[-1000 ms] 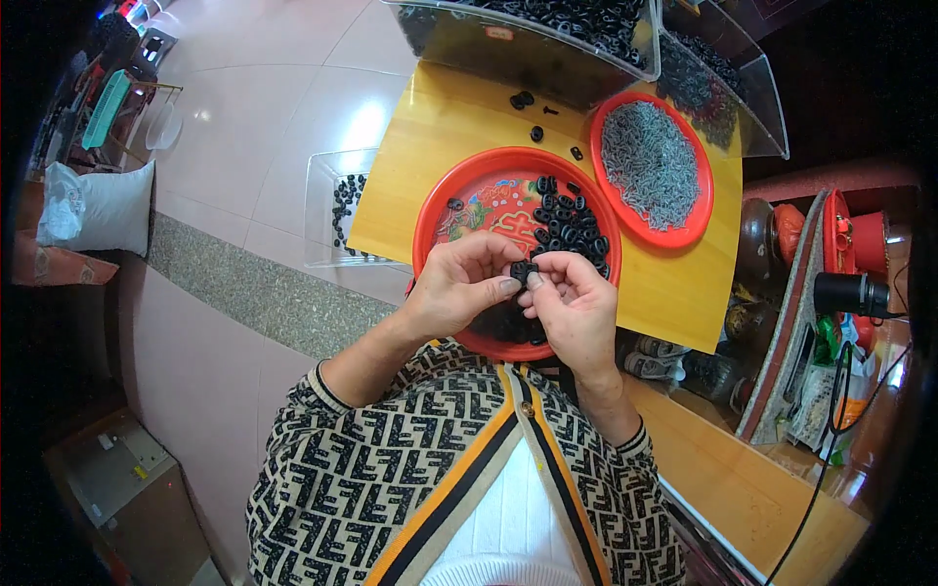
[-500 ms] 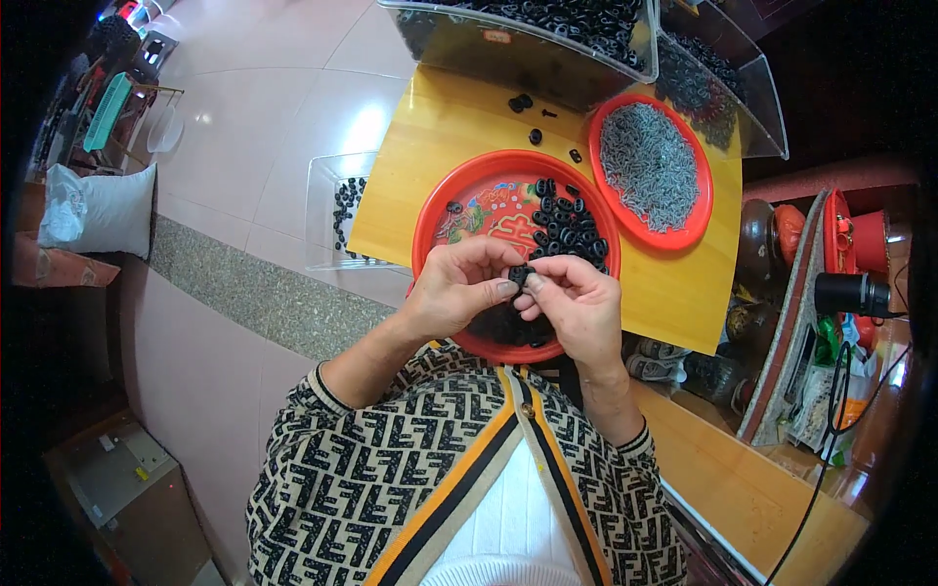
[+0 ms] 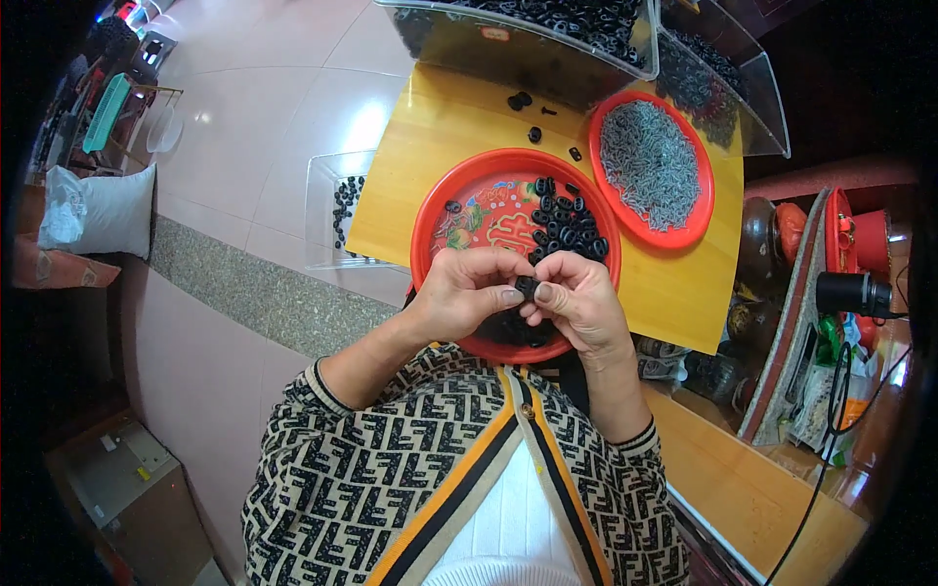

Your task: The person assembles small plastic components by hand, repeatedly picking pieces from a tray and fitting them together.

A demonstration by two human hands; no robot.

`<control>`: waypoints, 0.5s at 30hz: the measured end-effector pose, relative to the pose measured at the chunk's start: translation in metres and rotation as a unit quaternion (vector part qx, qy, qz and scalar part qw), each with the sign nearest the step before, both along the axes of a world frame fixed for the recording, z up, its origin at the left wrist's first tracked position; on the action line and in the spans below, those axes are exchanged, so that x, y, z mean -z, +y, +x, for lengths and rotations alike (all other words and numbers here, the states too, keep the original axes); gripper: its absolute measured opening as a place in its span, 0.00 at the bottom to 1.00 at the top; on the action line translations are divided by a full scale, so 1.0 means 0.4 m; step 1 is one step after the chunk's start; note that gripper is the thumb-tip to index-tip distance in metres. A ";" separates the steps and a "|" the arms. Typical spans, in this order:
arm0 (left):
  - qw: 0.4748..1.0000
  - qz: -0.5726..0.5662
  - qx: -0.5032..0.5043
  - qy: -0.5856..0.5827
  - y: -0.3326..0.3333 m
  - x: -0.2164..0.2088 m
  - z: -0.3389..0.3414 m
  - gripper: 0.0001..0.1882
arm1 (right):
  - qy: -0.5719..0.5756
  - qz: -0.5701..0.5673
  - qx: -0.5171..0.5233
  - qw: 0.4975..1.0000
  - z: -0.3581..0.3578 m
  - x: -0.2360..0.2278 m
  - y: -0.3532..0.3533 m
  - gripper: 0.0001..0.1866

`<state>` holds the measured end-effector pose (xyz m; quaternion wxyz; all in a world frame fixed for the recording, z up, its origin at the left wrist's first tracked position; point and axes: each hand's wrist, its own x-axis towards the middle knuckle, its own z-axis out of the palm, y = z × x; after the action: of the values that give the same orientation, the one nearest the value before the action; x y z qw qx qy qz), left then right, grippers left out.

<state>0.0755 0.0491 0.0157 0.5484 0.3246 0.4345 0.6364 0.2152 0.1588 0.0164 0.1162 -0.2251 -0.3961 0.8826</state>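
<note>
Over the near half of a round red tray [image 3: 422,230], both hands meet at one small black plastic part [image 3: 526,286]. My left hand [image 3: 465,296] pinches it between thumb and forefinger. From the other side, my right hand [image 3: 586,305] grips it with thumb and fingertips, covering much of it. Beyond my fingers, a heap of black oval plastic pieces [image 3: 570,232] lies on the tray's right side. More dark pieces, partly hidden, lie under my hands. A single black piece [image 3: 453,207] sits apart at the tray's left.
A smaller red tray [image 3: 705,210] holds many grey screw-like pieces [image 3: 647,161]. Clear bins [image 3: 547,61] of black parts stand at the back of the yellow tabletop [image 3: 674,308]. Several loose black pieces [image 3: 534,135] lie near them. Lower left, a clear box [image 3: 322,220] holds black pieces.
Both hands, with the black part between them, have shifted slightly toward me and to the right. The fingertips have closed more tightly around the part.
</note>
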 end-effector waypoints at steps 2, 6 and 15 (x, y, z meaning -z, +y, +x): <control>1.000 0.001 0.006 -0.005 0.003 -0.001 0.001 0.10 | 0.002 0.002 -0.001 1.000 -0.004 0.000 0.000 0.07; 1.000 -0.008 -0.004 0.016 -0.007 0.013 0.009 0.10 | 0.004 0.022 -0.054 0.998 -0.006 0.008 0.009 0.07; 0.992 0.050 -0.059 0.099 0.001 0.024 0.001 0.12 | 0.015 -0.039 -0.067 0.997 -0.006 -0.005 0.018 0.11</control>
<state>0.0759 0.0495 0.0062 0.4474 0.3862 0.4728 0.6536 0.2127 0.1658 0.0184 0.0540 -0.1894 -0.3739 0.9063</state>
